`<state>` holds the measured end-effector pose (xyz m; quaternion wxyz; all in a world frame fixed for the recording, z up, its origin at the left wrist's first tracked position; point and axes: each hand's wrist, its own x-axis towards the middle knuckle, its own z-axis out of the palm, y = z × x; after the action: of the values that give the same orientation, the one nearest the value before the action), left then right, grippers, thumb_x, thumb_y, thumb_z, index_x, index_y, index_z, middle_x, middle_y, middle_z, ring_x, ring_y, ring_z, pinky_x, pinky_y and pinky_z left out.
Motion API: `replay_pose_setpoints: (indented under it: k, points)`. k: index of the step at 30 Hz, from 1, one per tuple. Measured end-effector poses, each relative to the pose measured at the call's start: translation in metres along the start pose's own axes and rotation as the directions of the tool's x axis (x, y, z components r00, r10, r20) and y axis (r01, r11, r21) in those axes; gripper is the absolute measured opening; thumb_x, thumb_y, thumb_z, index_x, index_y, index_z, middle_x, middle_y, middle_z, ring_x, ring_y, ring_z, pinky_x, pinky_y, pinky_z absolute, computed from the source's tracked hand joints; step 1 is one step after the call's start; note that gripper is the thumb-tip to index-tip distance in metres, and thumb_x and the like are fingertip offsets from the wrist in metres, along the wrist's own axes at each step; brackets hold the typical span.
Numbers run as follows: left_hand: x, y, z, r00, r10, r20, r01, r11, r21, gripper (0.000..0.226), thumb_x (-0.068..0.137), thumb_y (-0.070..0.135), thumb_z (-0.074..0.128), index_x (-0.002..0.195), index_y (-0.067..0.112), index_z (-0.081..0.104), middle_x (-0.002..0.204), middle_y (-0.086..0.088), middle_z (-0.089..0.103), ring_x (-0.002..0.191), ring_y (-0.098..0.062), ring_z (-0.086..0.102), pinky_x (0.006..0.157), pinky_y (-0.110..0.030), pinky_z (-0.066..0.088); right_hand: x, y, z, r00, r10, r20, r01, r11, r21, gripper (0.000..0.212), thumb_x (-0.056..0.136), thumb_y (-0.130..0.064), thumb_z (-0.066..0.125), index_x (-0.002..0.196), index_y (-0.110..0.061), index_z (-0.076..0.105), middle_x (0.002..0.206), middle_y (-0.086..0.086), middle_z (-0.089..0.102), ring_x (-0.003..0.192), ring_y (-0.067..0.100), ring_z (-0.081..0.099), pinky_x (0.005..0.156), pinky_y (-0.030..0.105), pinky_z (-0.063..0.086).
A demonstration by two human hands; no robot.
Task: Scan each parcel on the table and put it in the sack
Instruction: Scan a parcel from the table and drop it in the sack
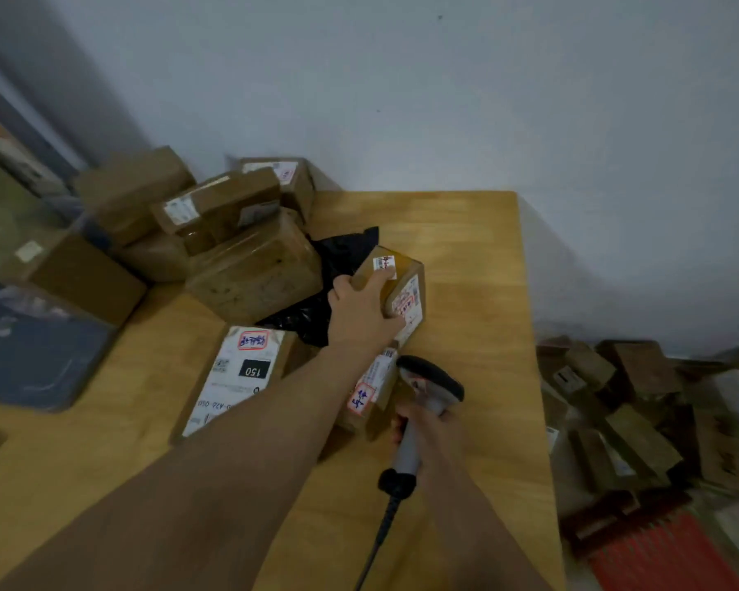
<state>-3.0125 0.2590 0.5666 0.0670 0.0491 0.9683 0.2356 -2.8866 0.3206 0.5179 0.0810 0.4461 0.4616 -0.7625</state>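
Note:
My left hand (361,311) reaches across the wooden table (470,249) and grips a small brown parcel (406,283) with white labels, fingers over its top. My right hand (434,432) holds a grey barcode scanner (427,386) by its handle, head pointing up toward that parcel. Under my left forearm lies a second small box (370,398) with a red-stamped label. A flat parcel (235,377) marked "150" lies to the left. A black plastic bag (338,258) lies crumpled behind the held parcel. A heap of brown parcels (231,232) fills the table's far left.
A dark blue flat package (31,356) lies at the table's left edge. On the floor to the right are several cardboard boxes (623,403) and a red ribbed item (666,552). A wall runs behind the table. The scanner's cable (376,543) trails toward me.

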Motion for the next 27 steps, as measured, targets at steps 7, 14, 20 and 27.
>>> replay_pose_setpoints:
  k: [7, 14, 20, 27]
  points:
    - [-0.079, -0.063, -0.021, 0.999, -0.040, -0.011, 0.039, 0.999, -0.036, 0.066, 0.086, 0.027, 0.065, 0.143, 0.038, 0.033, 0.147, -0.016, 0.015, 0.134, -0.036, 0.020, 0.103, -0.044, 0.035, -0.035, 0.044, 0.021, 0.998, 0.038, 0.050, -0.029, 0.986, -0.167, 0.018, 0.079, 0.001, 0.060, 0.065, -0.004, 0.051, 0.048, 0.009, 0.052, 0.038, 0.018, 0.048, 0.042, 0.025, 0.041]
    - [-0.121, -0.073, -0.052, 0.990, -0.136, -0.017, 0.130, 0.969, -0.211, 0.085, 0.088, 0.033, 0.063, 0.152, 0.016, 0.011, 0.146, -0.019, 0.019, 0.132, -0.039, 0.029, 0.106, -0.041, 0.033, -0.073, 0.068, 0.022, 0.994, -0.053, -0.093, 0.041, 0.991, -0.130, 0.018, 0.079, -0.007, 0.067, 0.067, -0.003, 0.054, 0.060, 0.013, 0.056, 0.052, 0.024, 0.053, 0.053, 0.032, 0.046]
    - [-0.156, -0.066, -0.105, 0.985, -0.167, -0.043, 0.103, 0.772, -0.627, 0.087, 0.080, 0.033, 0.071, 0.148, 0.014, 0.022, 0.141, -0.013, 0.032, 0.126, -0.029, 0.040, 0.101, -0.034, 0.036, -0.139, 0.075, 0.019, 0.958, -0.233, -0.166, 0.257, 0.956, 0.141, 0.004, 0.077, -0.003, 0.066, 0.078, -0.002, 0.062, 0.063, 0.011, 0.060, 0.054, 0.021, 0.056, 0.054, 0.031, 0.047]
    - [-0.207, -0.130, -0.170, 0.974, -0.082, 0.209, 0.224, 0.271, -0.936, 0.042, 0.076, 0.009, 0.078, 0.112, 0.012, 0.056, 0.102, -0.007, 0.071, 0.099, -0.021, 0.068, 0.085, -0.034, 0.055, -0.216, 0.085, 0.059, 0.914, -0.397, -0.086, 0.396, 0.822, 0.409, 0.010, 0.081, 0.002, 0.067, 0.088, -0.005, 0.064, 0.054, 0.003, 0.061, 0.045, 0.013, 0.055, 0.046, 0.025, 0.049]
